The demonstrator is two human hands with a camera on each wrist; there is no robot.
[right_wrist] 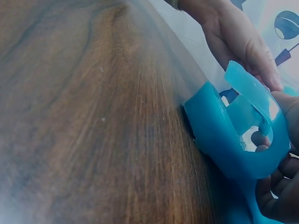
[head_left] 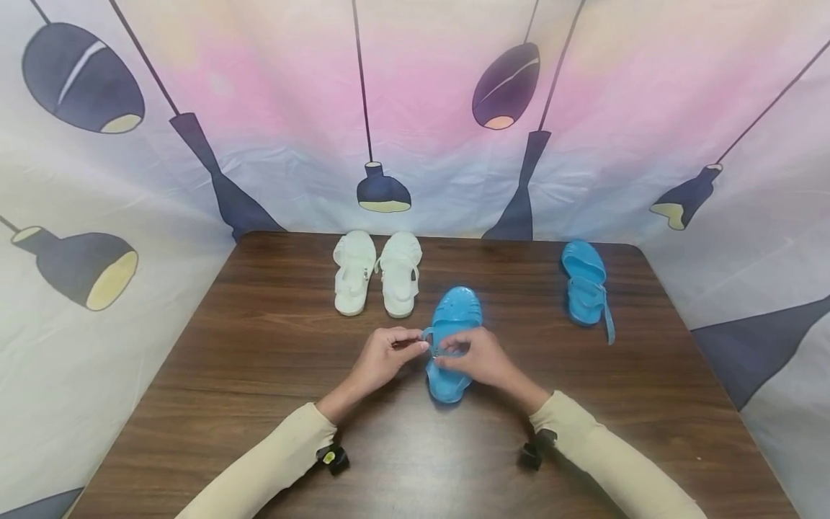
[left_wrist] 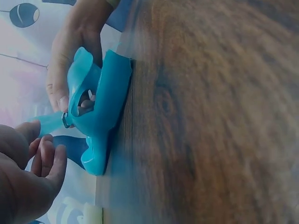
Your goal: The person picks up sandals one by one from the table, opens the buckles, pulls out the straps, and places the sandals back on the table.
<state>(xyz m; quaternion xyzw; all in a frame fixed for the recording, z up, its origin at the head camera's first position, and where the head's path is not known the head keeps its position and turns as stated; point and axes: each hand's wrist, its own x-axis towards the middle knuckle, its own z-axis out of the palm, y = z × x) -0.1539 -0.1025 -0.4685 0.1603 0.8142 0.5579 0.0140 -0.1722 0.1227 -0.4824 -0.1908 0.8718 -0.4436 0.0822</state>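
A blue jelly sandal (head_left: 457,306) lies on the table, toe pointing away, with both hands at its ankle strap. My left hand (head_left: 382,355) pinches the free end of the strap (left_wrist: 46,123) between thumb and forefinger, on the sandal's left side. Close by, a small metal buckle (left_wrist: 65,120) sits on the strap. My right hand (head_left: 483,357) reaches over the sandal from the right and pinches the strap at the buckle, some of its fingers showing through the opening in the left wrist view. The heel (right_wrist: 229,140) faces the right wrist camera.
Two white sandals (head_left: 400,252) stand side by side at the back, left of centre. Another blue sandal (head_left: 583,261) lies at the back right, its loose strap (head_left: 609,324) sticking out. The brown wooden table (head_left: 259,382) ends at a patterned cloth (head_left: 441,166).
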